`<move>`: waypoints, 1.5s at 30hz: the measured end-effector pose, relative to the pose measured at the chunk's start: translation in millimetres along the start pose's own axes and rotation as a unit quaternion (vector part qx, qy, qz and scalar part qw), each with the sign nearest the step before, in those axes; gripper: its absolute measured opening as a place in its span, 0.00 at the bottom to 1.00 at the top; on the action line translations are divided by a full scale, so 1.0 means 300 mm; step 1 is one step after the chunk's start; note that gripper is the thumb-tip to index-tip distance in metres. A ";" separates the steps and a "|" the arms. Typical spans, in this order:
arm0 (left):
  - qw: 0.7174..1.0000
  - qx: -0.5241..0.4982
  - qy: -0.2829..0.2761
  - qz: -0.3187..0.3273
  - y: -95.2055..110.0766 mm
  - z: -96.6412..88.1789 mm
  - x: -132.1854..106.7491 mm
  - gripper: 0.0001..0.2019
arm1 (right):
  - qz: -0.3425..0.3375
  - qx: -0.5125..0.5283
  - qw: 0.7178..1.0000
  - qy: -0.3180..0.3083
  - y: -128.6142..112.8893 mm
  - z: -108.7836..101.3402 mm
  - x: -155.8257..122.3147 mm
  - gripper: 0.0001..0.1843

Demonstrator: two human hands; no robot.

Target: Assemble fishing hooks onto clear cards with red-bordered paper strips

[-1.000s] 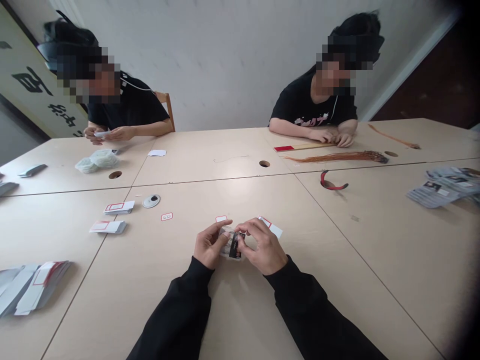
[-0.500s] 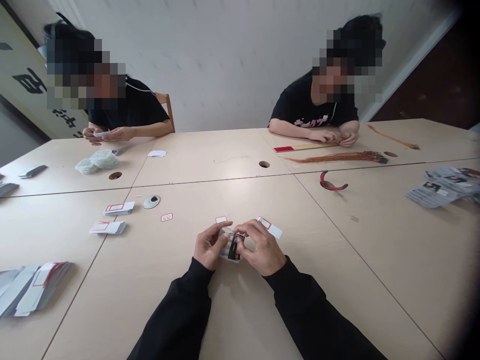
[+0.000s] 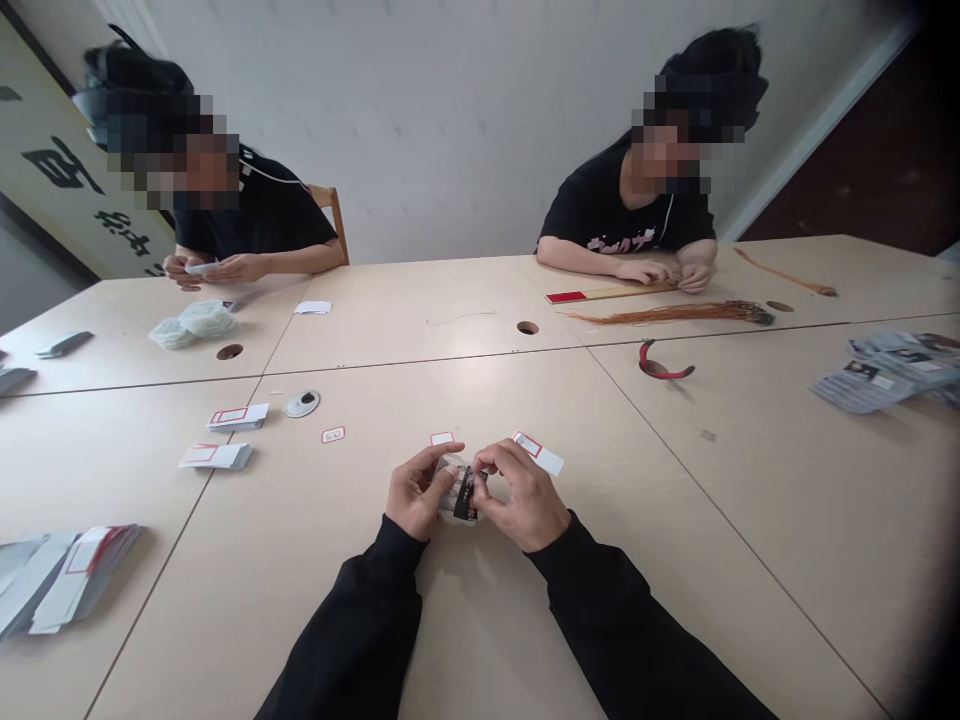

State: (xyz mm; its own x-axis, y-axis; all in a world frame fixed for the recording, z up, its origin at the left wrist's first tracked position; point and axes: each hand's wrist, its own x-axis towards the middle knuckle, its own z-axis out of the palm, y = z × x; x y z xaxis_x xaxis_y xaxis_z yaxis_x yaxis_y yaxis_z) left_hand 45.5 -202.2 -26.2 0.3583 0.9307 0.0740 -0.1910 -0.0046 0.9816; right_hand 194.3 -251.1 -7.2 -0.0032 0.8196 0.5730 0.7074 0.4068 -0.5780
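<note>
Just above the table, my left hand (image 3: pixel 417 493) pinches a small clear plastic packet (image 3: pixel 448 502) with a dark printed label along its right side, thumb on top. My right hand (image 3: pixel 524 497) has its thumb and index finger pressed together at the packet's right upper edge. Its fingertips partly cover the dark label, and the packet's contents are too small to make out. Right behind my hands lie a white card with a red frame (image 3: pixel 537 453) and a small red-edged label (image 3: pixel 442 438).
Stacks of cards (image 3: pixel 90 575) lie at the left, with smaller stacks (image 3: pixel 216 456) further in. Red-handled pliers (image 3: pixel 666 365), a bundle of brown cords (image 3: pixel 675 315) and grey printed packets (image 3: pixel 892 370) are on the right. Two people sit opposite, their hands on a card and a ruler.
The fingers of my right hand have closed into a tighter pinch at the packet's right edge. My left hand keeps its hold, with hardly any shift.
</note>
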 end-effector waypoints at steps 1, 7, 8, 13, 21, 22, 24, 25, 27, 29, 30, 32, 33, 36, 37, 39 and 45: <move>1.000 0.006 0.002 0.004 -0.001 -0.001 0.000 0.20 | -0.003 -0.001 1.000 0.001 0.000 0.001 -0.001 0.14; 1.000 0.002 0.001 -0.002 -0.003 -0.003 -0.002 0.20 | -0.021 -0.003 1.000 0.007 -0.002 0.001 0.002 0.14; 1.000 0.000 0.000 -0.002 -0.004 -0.003 -0.003 0.20 | -0.020 -0.002 1.000 0.006 -0.002 0.001 0.001 0.13; 1.000 0.022 0.007 0.017 -0.008 -0.006 -0.002 0.19 | -0.014 -0.005 1.000 0.003 0.000 0.006 -0.004 0.16; 0.999 0.028 0.010 0.024 -0.008 -0.010 -0.001 0.18 | -0.022 -0.002 1.000 0.020 -0.007 0.011 0.002 0.12; 0.999 0.034 0.013 0.032 -0.007 -0.010 0.000 0.18 | -0.019 -0.001 1.000 0.021 -0.009 0.011 0.003 0.12; 0.998 0.046 0.022 0.048 -0.006 -0.010 0.002 0.17 | -0.018 -0.004 1.000 0.020 -0.011 0.011 0.004 0.13; 0.997 0.051 0.026 0.055 -0.006 -0.010 0.002 0.17 | -0.018 -0.006 1.000 0.018 -0.012 0.011 0.004 0.14; 0.996 0.053 0.030 0.059 -0.005 -0.008 0.003 0.17 | -0.020 -0.010 1.000 0.013 -0.013 0.012 0.005 0.15; 0.996 0.055 0.035 0.062 -0.003 -0.005 0.001 0.17 | -0.019 -0.010 1.000 0.017 -0.015 0.010 0.006 0.13; 0.995 0.061 0.039 0.063 -0.001 -0.002 0.000 0.17 | -0.016 -0.011 0.999 0.026 -0.016 0.009 0.007 0.11; 0.992 0.089 0.057 0.066 0.003 0.005 -0.004 0.16 | 0.002 -0.019 0.999 0.050 -0.022 0.005 0.008 0.07; 0.989 0.109 0.071 0.069 0.005 0.009 -0.006 0.15 | 0.021 -0.022 0.998 0.061 -0.026 0.003 0.008 0.06; 0.975 0.175 0.111 0.085 0.014 0.027 -0.016 0.12 | 0.102 -0.007 0.993 0.067 -0.035 0.003 0.006 0.03; 0.970 0.192 0.118 0.095 0.017 0.034 -0.020 0.11 | 0.129 0.007 0.990 0.063 -0.038 0.004 0.006 0.04; 0.963 0.212 0.123 0.114 0.024 0.048 -0.027 0.09 | 0.171 0.035 0.983 0.061 -0.041 0.008 0.006 0.05; 0.950 0.238 0.114 0.165 0.033 0.072 -0.040 0.04 | 0.227 0.070 0.969 0.068 -0.049 0.012 0.016 0.07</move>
State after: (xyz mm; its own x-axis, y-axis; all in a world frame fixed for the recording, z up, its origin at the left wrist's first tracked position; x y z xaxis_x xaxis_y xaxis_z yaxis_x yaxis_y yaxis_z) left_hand 59.2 -221.4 -13.7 0.1330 0.9043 0.4056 0.1956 -0.4251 0.8837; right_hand 181.5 -251.8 1.9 0.3856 0.8698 0.3078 0.5108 0.0766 -0.8563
